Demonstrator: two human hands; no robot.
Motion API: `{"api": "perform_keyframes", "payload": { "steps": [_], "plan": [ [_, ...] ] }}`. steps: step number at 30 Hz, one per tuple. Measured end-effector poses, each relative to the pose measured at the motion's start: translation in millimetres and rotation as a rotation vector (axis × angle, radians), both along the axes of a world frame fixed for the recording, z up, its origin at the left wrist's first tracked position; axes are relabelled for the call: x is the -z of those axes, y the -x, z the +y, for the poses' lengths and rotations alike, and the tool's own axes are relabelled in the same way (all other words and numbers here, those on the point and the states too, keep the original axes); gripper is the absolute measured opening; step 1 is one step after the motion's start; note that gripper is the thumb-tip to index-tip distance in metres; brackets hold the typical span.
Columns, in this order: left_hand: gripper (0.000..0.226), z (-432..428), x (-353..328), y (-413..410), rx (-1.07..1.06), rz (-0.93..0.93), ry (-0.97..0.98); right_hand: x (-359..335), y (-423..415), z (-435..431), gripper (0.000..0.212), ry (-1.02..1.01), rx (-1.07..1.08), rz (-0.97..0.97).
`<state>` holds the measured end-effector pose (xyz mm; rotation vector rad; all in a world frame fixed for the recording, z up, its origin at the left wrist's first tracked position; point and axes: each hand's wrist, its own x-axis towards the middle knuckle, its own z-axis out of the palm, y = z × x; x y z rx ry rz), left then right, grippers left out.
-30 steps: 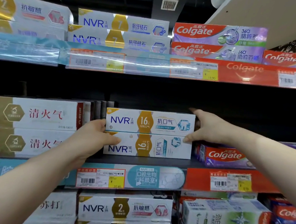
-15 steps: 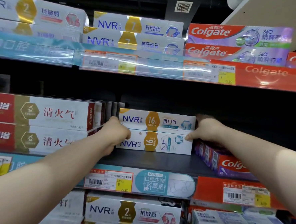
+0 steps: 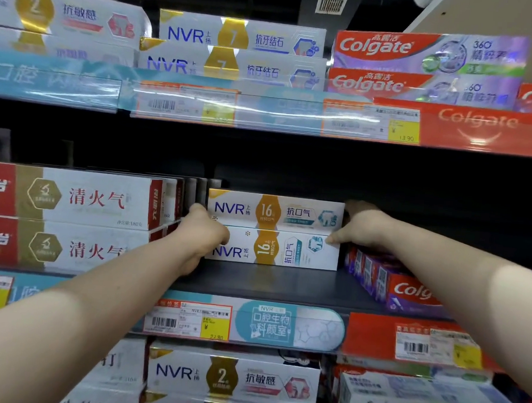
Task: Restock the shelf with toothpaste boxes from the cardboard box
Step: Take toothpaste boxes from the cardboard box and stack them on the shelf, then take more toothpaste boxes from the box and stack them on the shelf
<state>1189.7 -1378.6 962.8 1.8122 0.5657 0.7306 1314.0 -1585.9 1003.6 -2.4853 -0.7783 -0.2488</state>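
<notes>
Two stacked NVR 16 boxes [image 3: 274, 230], two hands [image 3: 202, 234].

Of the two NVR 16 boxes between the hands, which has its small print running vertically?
The lower NVR 16 box, resting on the shelf. Its Chinese text beside the gold band is turned sideways, while the upper NVR 16 box reads horizontally.

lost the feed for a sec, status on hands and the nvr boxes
Left hand and right hand clamp the ends of two stacked NVR 16 boxes on the middle shelf. Nothing in the way.
</notes>
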Motion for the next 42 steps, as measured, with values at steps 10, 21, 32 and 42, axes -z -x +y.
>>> {"api": "perform_keyframes", "payload": {
  "steps": [10, 21, 32, 42],
  "plan": [
    [0.057, -19, -8, 20, -0.002, -0.044, -0.121, -7, 12, -17, 0.075, 0.021, 0.046, -0.101],
    [0.041, -61, 7, 98, -0.083, -0.145, -0.307, 4, 93, -15, 0.064, -0.062, -0.351, -0.424],
    [0.041, 6, 82, 270, -0.272, 0.234, -0.374, 66, 226, 62, 0.056, 0.009, -0.734, -0.239],
    [0.045, 120, 171, 533, -0.504, 0.695, -0.298, 161, 418, 231, 0.061, 0.190, -0.944, 0.055]
  ]
}}
